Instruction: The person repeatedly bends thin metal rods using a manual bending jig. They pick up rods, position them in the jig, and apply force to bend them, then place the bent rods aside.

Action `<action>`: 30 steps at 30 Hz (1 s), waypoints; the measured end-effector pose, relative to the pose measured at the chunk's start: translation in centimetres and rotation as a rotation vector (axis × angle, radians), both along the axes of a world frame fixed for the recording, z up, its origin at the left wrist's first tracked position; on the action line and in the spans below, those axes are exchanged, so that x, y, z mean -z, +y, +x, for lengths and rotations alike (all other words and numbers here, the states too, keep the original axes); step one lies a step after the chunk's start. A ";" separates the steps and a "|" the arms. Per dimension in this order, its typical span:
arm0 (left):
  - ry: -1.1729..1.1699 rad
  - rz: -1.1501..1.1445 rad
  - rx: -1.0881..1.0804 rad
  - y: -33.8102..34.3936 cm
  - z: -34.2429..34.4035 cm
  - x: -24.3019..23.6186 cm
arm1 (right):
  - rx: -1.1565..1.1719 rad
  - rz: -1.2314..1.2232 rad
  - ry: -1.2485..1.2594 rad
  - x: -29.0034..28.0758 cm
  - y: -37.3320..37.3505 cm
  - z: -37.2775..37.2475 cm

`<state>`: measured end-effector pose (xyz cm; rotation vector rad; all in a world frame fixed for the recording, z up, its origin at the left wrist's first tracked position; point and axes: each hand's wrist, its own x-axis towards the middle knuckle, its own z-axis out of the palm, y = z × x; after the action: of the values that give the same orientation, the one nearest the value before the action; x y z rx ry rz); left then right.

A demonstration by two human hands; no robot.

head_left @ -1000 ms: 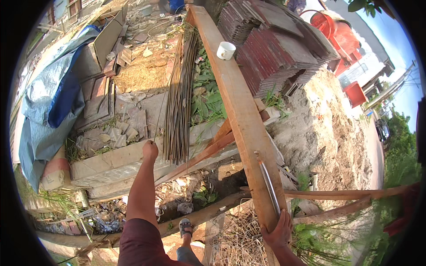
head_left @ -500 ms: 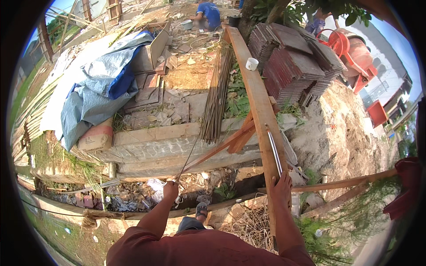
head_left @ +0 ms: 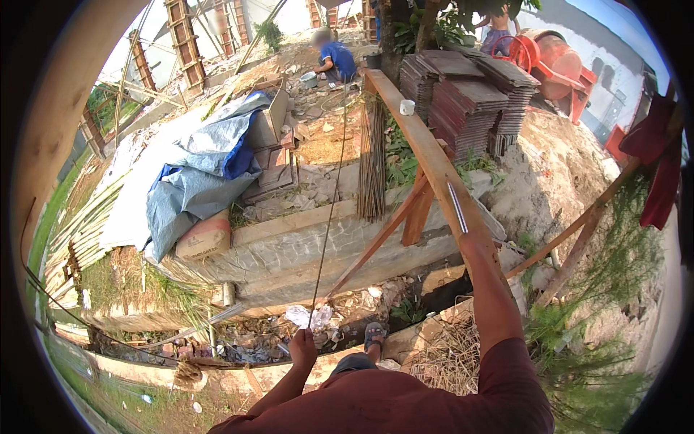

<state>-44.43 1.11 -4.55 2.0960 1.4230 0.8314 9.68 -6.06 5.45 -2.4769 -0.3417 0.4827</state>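
In my left hand (head_left: 302,349), closed at the lower left of centre, is the lower end of a long thin metal rod (head_left: 330,224). The rod rises upright and leans slightly right, its upper part passing in front of the ground ahead. My right arm reaches forward to a long wooden beam (head_left: 432,148), where my right hand (head_left: 473,244) is at the near end of a shiny metal bar (head_left: 457,205). The fingers of that hand are not clear. A white cup (head_left: 407,107) stands farther up the beam. Left of the beam lies a bundle of thin rods (head_left: 372,166).
A low concrete wall (head_left: 311,249) and a littered ditch (head_left: 260,333) lie ahead. Stacked reddish tiles (head_left: 466,108) and an orange concrete mixer (head_left: 560,69) are at right. A tarp (head_left: 199,184) lies left. A person in blue (head_left: 336,61) squats at the back; another stands near the mixer.
My view has lifted and shifted left. The rod in my left hand now stands more upright and shows much more of its length. My right arm still reaches to the beam beside the metal bar.
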 end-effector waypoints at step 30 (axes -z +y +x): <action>0.263 -0.385 0.566 10.4 -19.6 -1.3 | 0.641 -0.269 0.642 23.2 -23.7 -54.4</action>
<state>-63.99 11.50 -3.28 2.1738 0.9188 0.0558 -44.68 -29.80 -17.79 -2.3290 0.7877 1.0286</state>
